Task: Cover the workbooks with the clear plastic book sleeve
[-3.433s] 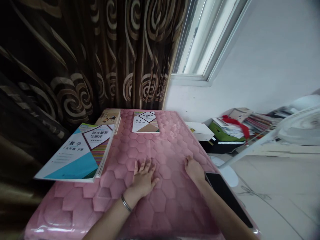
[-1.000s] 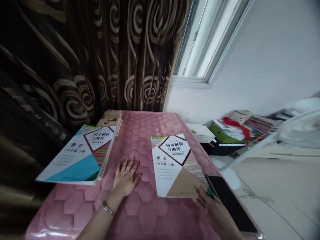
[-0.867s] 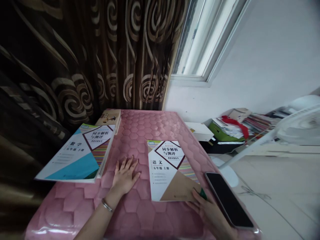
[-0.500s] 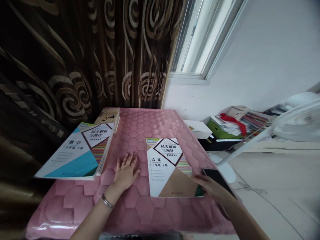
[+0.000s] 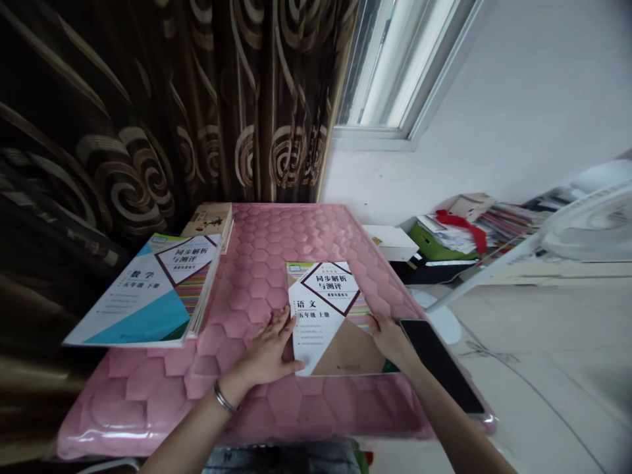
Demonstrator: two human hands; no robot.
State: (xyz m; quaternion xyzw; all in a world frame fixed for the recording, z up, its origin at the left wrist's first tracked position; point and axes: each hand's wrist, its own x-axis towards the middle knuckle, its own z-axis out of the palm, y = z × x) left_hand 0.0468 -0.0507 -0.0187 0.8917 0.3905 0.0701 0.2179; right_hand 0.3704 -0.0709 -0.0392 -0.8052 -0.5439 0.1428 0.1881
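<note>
A white and brown workbook (image 5: 340, 342) lies flat on the pink padded table cover (image 5: 257, 263). My left hand (image 5: 269, 349), with a silver bangle at the wrist, rests at the book's left edge, fingers spread and thumb at the lower left corner. At the right edge is my right hand (image 5: 392, 339), its fingertips on the cover; its other fingers are partly hidden beneath. A black phone (image 5: 442, 362) lies just right of that hand. On the table's left side, a blue and white workbook (image 5: 148, 296) tops a stack.
Behind the blue workbook is a brown-covered book stack (image 5: 210, 220). A patterned curtain (image 5: 197, 99) hangs along the left and back. Right of the table stand a white fan (image 5: 494, 263), a white box (image 5: 392, 242) and a green container (image 5: 439, 247) of papers.
My left hand has moved right, from the bare cover to the workbook's left edge. My right hand has shifted up and left along the right edge, uncovering more of the phone.
</note>
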